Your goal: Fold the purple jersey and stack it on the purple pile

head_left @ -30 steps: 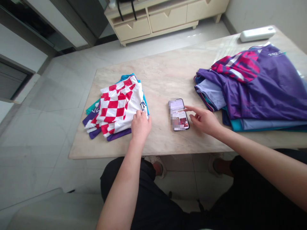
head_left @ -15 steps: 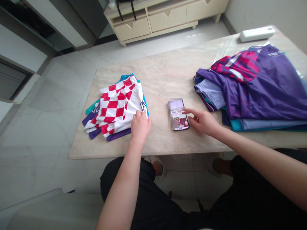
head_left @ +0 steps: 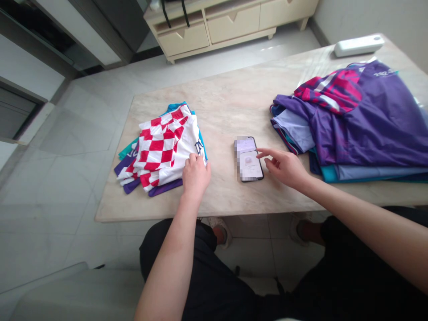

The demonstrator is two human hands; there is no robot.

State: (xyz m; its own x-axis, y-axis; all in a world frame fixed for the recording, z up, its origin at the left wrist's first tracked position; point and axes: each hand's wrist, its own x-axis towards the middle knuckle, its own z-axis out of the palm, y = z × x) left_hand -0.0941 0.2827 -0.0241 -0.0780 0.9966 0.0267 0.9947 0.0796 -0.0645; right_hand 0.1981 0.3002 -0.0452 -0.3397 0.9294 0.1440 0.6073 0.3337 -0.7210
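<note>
- Across the pale marble-patterned stone surface (head_left: 234, 98), largest first: the loose heap of purple, magenta and teal sports jerseys (head_left: 361, 120) on the person's right runs past the frame edge, so its full extent cannot be read.
- Folded stack topped by a red-and-white chequered jersey (head_left: 163, 149), on the left near the front edge; purple and teal garments show beneath it, but their number is hard to tell.
- Left hand (head_left: 195, 176): knuckles up, fingers curled loosely on the stack's near right corner; whether any cloth is pinched in the grip cannot be told. Pressing flat here should keep the fold from slipping.
- Right hand (head_left: 284, 167): grip wide and empty, forefinger stretched to the right edge of the black smartphone (head_left: 249, 159); a light fingertip touch should suffice.
- Smartphone lies flat between the two piles; its screen is blurred and unreadable.
- White oblong device (head_left: 359, 45) at the far corner: kind unclear.
</note>
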